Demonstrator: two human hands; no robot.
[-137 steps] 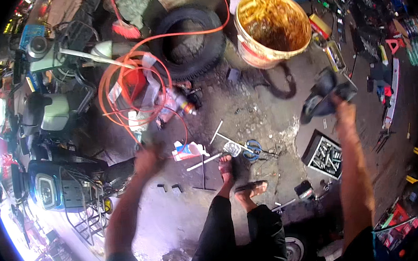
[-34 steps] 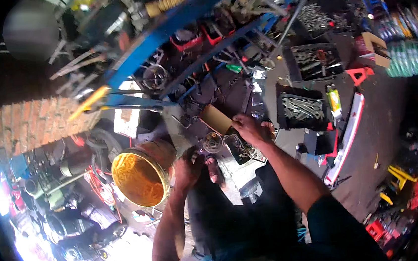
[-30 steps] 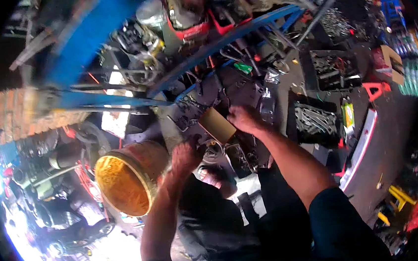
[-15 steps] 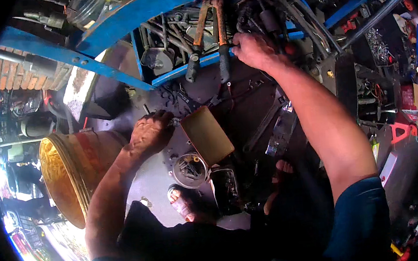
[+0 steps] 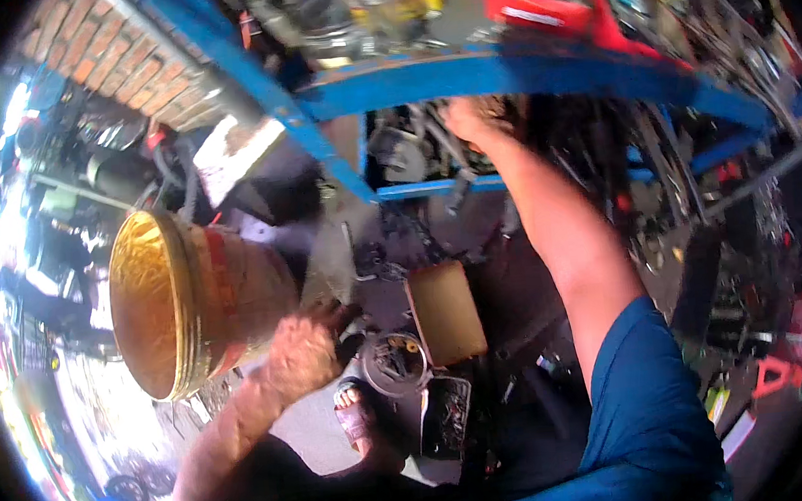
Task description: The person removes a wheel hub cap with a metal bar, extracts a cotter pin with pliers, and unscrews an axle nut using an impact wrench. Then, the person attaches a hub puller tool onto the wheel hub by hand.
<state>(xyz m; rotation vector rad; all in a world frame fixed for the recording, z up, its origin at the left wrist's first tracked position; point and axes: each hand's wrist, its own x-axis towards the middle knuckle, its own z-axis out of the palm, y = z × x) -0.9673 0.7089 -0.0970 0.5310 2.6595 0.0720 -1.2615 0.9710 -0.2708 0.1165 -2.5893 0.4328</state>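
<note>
My right hand (image 5: 474,122) reaches under the blue shelf beam, into a blue-edged tray (image 5: 415,191) of metal tools. Its fingers are blurred among the tools, so their grip cannot be made out. A dark-gripped tool handle (image 5: 459,191) sticks out over the tray's front edge, just below this hand. My left hand (image 5: 307,352) is low, between the yellowed bucket (image 5: 233,289) and a round tin of small metal parts (image 5: 395,365). Its fingers are dark and smeared, and whether they hold anything is unclear. An open rectangular box (image 5: 447,313) lies beside the tin.
A blue metal frame (image 5: 519,70) crosses above my right forearm, with a red bin (image 5: 542,11) and jumbled parts on top. A black tray of small hardware (image 5: 446,418) sits near my sandalled foot (image 5: 353,412). Long metal bars (image 5: 674,160) lean at the right.
The view has shifted, showing more of the upper shelf. My right hand has gone deeper into the tray, under the beam. The left hand has come back toward me, nearer the round tin.
</note>
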